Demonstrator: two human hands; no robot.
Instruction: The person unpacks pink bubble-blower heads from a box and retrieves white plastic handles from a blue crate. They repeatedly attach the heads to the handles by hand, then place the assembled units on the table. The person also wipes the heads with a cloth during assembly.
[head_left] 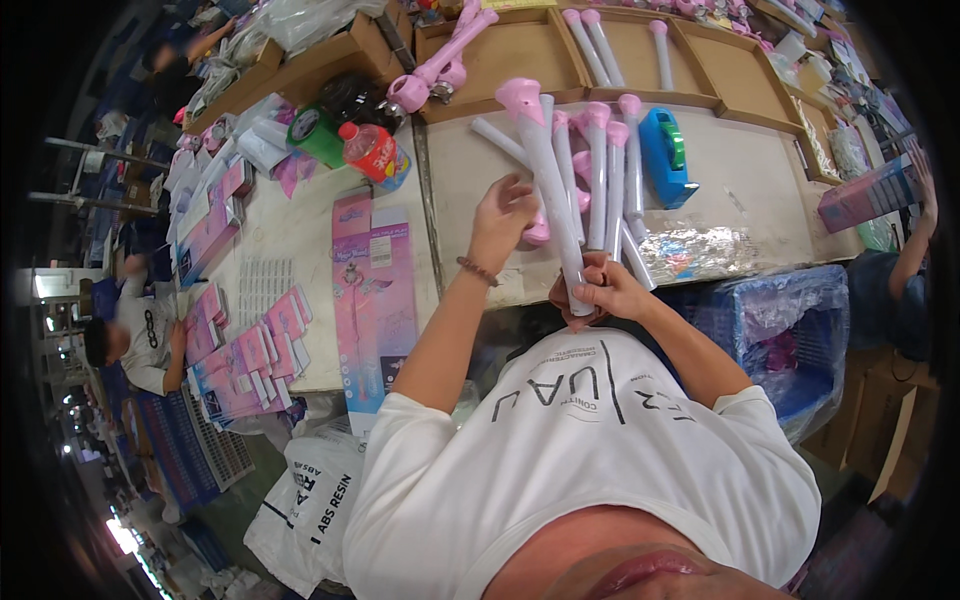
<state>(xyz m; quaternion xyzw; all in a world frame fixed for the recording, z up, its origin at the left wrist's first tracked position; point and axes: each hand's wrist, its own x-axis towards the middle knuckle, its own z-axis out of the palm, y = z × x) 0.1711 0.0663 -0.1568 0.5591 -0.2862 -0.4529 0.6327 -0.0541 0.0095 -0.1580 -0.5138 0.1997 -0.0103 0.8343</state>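
White T-shirt (600, 420) with grey lettering fills the bottom of the view, that's the closest thing, and both forearms reach up from it to the tabletop (760, 200).

The right hand (605, 292) is clamped around the bottom end of a long white wand (548, 170) with a pink heart-ish head, holding it tilted so the head points away from the body. The left hand (500, 215) sits just left of that wand, fingers curled loosely and touching the row of wands (605, 175) lying on the tabletop; can't tell if it's actually gripping one or just resting there.

Progress-wise, my guess is it's somewhere in the middle. Right of the held wand I count about four finished-looking wands side by side, plus one plain white tube (497, 140) poking out to its left. Beyond the held wand, the cardboard trays (520, 50) hold three more white sticks and a pink piece or two, so there's stock left.

Other stuff: one blue tape dispenser (665, 155) right of the wand row, one red bottle (372, 150) and one green roll (315, 130) off to the left, and one long pink packaging card (375, 300) left of the left forearm.
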